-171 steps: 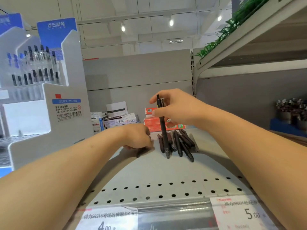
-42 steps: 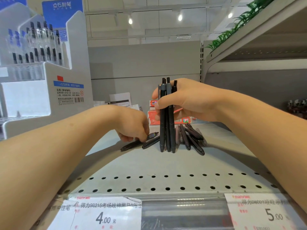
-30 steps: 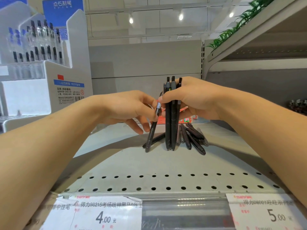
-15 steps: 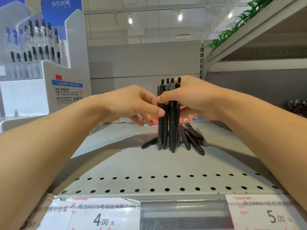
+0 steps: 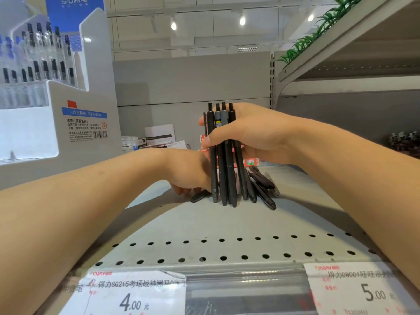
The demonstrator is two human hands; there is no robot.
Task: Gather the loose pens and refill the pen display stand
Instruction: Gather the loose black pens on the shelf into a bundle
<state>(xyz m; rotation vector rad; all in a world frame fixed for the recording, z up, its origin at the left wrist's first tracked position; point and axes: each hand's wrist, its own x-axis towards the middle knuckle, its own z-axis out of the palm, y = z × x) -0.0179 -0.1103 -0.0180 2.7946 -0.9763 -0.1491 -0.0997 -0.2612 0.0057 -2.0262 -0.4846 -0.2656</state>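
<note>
The right hand (image 5: 252, 135) gripped a bundle of pens (image 5: 223, 155) upright on the shelf (image 5: 204, 223); the left hand (image 5: 188, 171), its grip hidden, should lift the stray pen (image 5: 200, 196) cleanly.

Grey perforated metal shelf (image 5: 204, 248) with back panel (image 5: 193, 80), an upper shelf (image 5: 354, 37) at right, and ceiling spotlights (image 5: 242, 20) overhead.

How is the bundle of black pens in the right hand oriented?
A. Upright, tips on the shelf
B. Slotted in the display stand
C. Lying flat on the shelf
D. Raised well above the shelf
A: the right hand grips the bundle of black pens upright, tips resting on the shelf.
</note>
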